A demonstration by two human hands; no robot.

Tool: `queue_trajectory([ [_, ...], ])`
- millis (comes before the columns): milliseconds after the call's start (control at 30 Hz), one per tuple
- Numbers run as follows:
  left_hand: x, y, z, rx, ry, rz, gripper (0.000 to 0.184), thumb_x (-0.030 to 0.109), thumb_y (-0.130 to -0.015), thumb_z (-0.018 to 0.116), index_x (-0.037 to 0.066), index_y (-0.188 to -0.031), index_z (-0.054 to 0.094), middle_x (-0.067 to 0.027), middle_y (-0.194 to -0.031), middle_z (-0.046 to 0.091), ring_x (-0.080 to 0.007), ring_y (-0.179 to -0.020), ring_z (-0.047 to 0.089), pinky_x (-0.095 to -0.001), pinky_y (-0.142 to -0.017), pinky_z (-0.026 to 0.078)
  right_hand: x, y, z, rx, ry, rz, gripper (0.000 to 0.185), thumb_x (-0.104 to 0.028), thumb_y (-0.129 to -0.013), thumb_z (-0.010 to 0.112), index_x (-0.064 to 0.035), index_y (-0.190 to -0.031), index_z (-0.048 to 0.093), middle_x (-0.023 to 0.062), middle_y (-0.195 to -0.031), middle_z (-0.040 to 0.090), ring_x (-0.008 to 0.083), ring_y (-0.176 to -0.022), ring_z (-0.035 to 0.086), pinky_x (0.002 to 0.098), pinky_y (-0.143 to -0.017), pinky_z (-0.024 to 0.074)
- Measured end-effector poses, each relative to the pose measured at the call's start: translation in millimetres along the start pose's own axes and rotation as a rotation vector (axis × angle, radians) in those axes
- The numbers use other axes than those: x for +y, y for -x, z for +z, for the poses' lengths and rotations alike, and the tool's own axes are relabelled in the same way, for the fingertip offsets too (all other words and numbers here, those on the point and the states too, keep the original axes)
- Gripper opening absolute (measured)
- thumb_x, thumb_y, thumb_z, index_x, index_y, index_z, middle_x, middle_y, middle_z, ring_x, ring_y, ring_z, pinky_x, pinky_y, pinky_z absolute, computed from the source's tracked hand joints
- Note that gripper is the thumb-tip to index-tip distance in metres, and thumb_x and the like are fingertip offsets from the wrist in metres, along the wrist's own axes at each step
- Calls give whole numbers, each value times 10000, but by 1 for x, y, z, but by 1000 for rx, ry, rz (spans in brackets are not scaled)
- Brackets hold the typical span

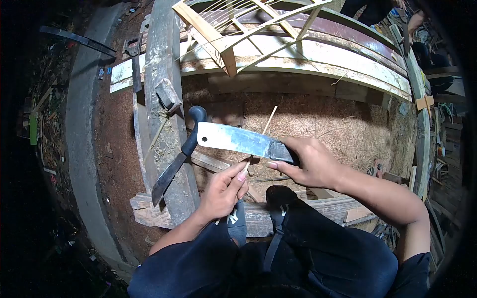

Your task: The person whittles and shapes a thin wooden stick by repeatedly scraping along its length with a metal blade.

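My right hand (313, 164) is wrapped round the dark handle of a wide cleaver (236, 139), whose blade points left and has a hole near its end. My left hand (223, 191) pinches a thin wooden stick (270, 119) that passes beneath the blade and sticks out beyond it. Left of the blade's end, a curved knife (170, 175) with a dark handle rests on the wooden beam (166, 54). The blade hides the middle of the stick.
A slatted wooden frame (211, 37) stands on pale planks (348, 62) at the top. A wooden block (169, 94) and a saw (135, 69) lie on the left. Shavings cover the ground (318, 129). Part of another person (370, 10) shows at upper right.
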State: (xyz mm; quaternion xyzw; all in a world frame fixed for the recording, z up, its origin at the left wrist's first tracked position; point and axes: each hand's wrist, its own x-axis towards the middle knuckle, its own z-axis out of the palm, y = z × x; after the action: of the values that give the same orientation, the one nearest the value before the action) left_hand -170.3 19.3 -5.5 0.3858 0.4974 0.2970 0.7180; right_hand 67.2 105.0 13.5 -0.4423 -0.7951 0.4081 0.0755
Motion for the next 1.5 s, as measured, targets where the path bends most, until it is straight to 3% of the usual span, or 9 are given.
queue_trajectory([
  [367, -3, 6, 2, 85, 76, -39, 267, 161, -1028, 536, -30, -1179, 644, 67, -660, 491, -3, -565, 373, -206, -506, 288, -11, 2, 3, -80, 53, 81, 637, -573, -910, 578, 37, -732, 624, 205, -546, 605, 341, -486, 642, 454, -519, 550],
  [500, -5, 5, 3, 84, 98, -14, 228, 145, -1026, 533, -21, -1116, 660, 75, -652, 482, 1, -534, 343, -207, -485, 257, -3, 2, 8, -28, 53, 78, 490, -439, -885, 665, -7, -669, 583, 163, -551, 601, 295, -444, 591, 433, -459, 491],
  [800, -4, 7, 4, 37, 21, 53, 313, 141, -1038, 500, -31, -1281, 599, 90, -606, 436, 6, -500, 320, -203, -453, 225, -3, 1, 1, 67, -26, 139, 592, -537, -861, 640, 24, -671, 648, 177, -495, 593, 300, -422, 619, 414, -455, 533],
  [867, -2, 10, 8, 113, -47, 23, 315, 139, -1036, 505, -33, -1282, 603, 94, -594, 429, 8, -498, 313, -204, -450, 216, -9, 8, 5, 17, 72, -99, 567, -493, -879, 643, 34, -670, 644, 172, -496, 593, 288, -423, 620, 413, -464, 536],
  [1000, 5, 6, 8, 84, 141, -2, 292, 144, -1024, 538, -41, -1221, 646, 87, -601, 470, -1, -529, 376, -202, -493, 289, 4, -9, -8, 164, -85, 190, 588, -546, -854, 647, 12, -670, 644, 177, -513, 603, 293, -417, 613, 428, -461, 532],
  [1133, 1, 7, 7, 72, -59, 119, 312, 133, -1018, 548, -38, -1269, 618, 91, -595, 461, 5, -510, 359, -197, -469, 256, -11, 4, -5, 53, 147, -131, 513, -478, -876, 661, 7, -707, 660, 151, -506, 599, 256, -414, 611, 401, -453, 521],
  [1267, 7, 6, 6, 89, 44, 12, 306, 143, -1017, 553, -39, -1250, 633, 79, -603, 470, 6, -517, 357, -198, -470, 249, 7, -18, -10, 181, -99, 163, 561, -539, -847, 663, 9, -728, 669, 157, -524, 611, 280, -409, 608, 405, -455, 526],
  [1400, 4, 7, 7, 93, 45, 27, 294, 163, -1034, 521, -28, -1223, 643, 86, -580, 441, 4, -485, 330, -200, -458, 235, -11, -4, 0, 87, 64, -218, 529, -474, -890, 653, 32, -739, 670, 161, -508, 599, 262, -393, 588, 411, -439, 517],
  [1500, 5, 3, 6, 108, 111, 45, 298, 178, -1047, 496, -32, -1174, 664, 82, -554, 435, 7, -469, 332, -200, -448, 237, 7, -20, -4, 118, -25, 30, 554, -512, -874, 656, 23, -730, 668, 177, -513, 601, 285, -419, 612, 431, -472, 538],
])
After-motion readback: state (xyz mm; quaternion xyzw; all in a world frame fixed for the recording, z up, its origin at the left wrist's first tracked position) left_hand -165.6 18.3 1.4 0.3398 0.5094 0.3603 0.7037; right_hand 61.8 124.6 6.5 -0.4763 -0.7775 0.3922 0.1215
